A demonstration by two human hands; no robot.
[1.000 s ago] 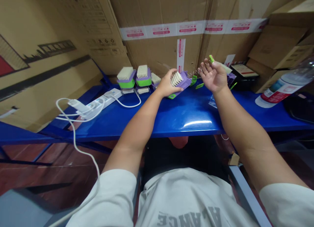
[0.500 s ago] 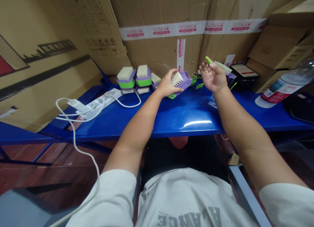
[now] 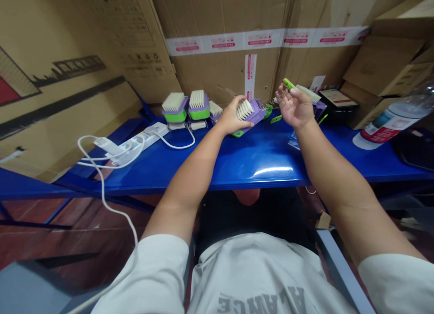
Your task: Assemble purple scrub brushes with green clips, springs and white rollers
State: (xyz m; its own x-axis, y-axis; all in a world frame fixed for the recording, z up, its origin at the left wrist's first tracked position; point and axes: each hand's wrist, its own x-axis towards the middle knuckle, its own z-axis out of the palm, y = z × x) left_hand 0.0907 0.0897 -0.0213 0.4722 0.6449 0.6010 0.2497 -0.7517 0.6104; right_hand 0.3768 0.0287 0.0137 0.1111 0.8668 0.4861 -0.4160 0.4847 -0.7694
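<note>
My left hand is closed around a purple and green brush with cream bristles, tilted above the blue table. Pinched in the raised fingers of my right hand is a small bright green plastic piece; the palm faces up. Between the hands, small green parts lie on the table near some thin, coppery bits I cannot make out. Partly hidden behind my right hand is another purple item with a cream top. Similar brushes stand stacked to the left, bristles up.
A white power strip with looping cables lies at the left of the blue table. Cardboard walls the back. At the right stand a clear bottle, a black box and an open carton.
The green piece in my right fingers has tilted slightly. My left hand and the brush have hardly moved.
</note>
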